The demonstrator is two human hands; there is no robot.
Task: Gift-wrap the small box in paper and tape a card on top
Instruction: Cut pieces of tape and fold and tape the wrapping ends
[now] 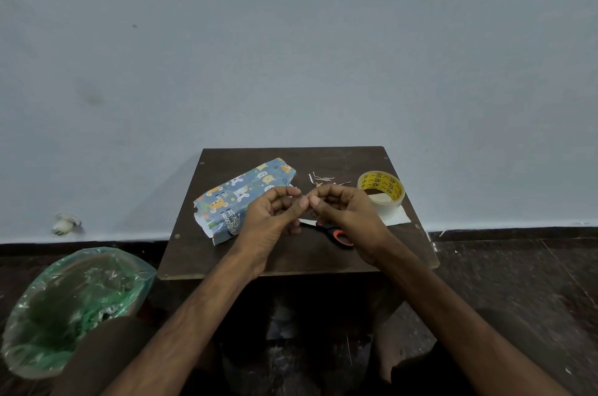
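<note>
Already wrapped in animal-print paper, the small box (pixel 241 198) lay slantwise on the bench (pixel 291 253) toward its left edge. Just above the bench's middle, the left hand (pixel 271 214) and right hand (pixel 339 211) met fingertip to fingertip, fingers curled and pinched together; whether they held anything I cannot tell. Scissors (pixel 335 233) lay beneath the hands, and the tape roll (pixel 382 193) sat near the right edge on a white card (pixel 398 217).

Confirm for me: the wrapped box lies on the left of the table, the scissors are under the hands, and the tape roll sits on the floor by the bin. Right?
Not quite. The head view shows the tape roll on the table, at its right side, not on the floor. The rest holds: the wrapped box lies left, the scissors under the hands.
</note>
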